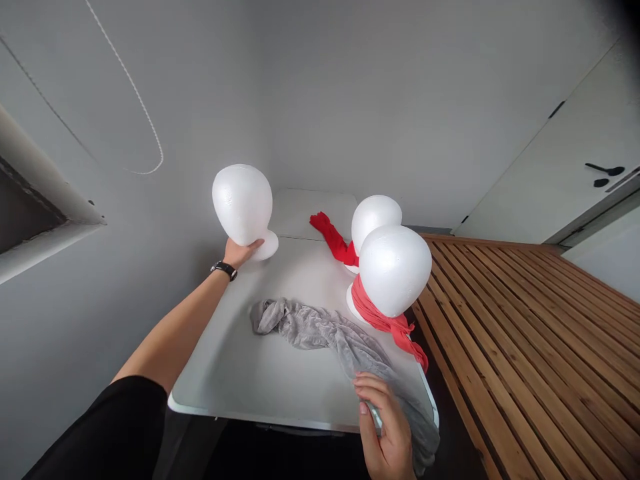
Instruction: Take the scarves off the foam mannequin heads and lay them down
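My left hand (241, 253) is closed round the neck of a bare white foam head (243, 202) at the table's far left; a black watch sits on that wrist. My right hand (383, 423) pinches one end of a grey scarf (320, 328) at the table's near right edge; the scarf trails across the white table (260, 373). Two more white foam heads stand on the right: the nearer one (395, 268) wears a coral-red scarf (387, 322) round its neck, the farther one (375, 218) a red scarf (334, 239) stretched out behind it.
A wooden slatted floor or bench (525, 333) runs along the right of the table. Grey walls stand behind and to the left. A white door with a black handle (605, 170) is at the far right. A thin cord (135, 93) hangs on the wall.
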A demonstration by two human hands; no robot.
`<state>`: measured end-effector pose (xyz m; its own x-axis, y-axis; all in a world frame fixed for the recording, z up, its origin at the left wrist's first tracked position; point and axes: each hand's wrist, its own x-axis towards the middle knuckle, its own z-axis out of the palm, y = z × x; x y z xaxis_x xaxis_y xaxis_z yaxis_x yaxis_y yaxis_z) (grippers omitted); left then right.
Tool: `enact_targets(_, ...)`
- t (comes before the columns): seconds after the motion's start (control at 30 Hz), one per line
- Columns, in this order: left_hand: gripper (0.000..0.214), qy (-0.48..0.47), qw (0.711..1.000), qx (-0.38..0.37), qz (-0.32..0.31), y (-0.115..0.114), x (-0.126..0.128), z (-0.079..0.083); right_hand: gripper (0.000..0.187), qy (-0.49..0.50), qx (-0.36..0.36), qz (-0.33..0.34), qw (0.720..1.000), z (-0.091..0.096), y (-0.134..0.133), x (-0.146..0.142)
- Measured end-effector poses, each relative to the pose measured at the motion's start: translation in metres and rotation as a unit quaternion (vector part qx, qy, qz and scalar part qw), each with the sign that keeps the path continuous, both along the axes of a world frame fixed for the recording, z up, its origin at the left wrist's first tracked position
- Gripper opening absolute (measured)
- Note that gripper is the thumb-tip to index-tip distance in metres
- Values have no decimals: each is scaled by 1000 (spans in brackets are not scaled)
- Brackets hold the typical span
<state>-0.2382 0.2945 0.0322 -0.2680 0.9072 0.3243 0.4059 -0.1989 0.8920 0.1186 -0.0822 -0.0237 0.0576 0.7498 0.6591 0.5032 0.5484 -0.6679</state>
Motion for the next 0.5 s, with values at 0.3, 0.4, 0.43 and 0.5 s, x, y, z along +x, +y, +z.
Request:
enact_targets(0.3, 78, -31, 999, -44, 6, 60, 14, -45, 27, -5, -41, -66, 997, -13, 4, 31)
enact_targets(0.4, 74, -25, 998, -53, -3, 65, 13, -48, 25, 1, -62, -87, 994, -19, -3, 43)
enact_targets(0.43, 73, -19, 998, -54, -7, 66, 12, -49, 24, 3, -69, -93, 993, -19, -4, 46)
enact_targets(0.5, 75, -6, 998, -56, -12, 65, 10, -49, 23, 9, -88, -112, 990, -19, -1, 54)
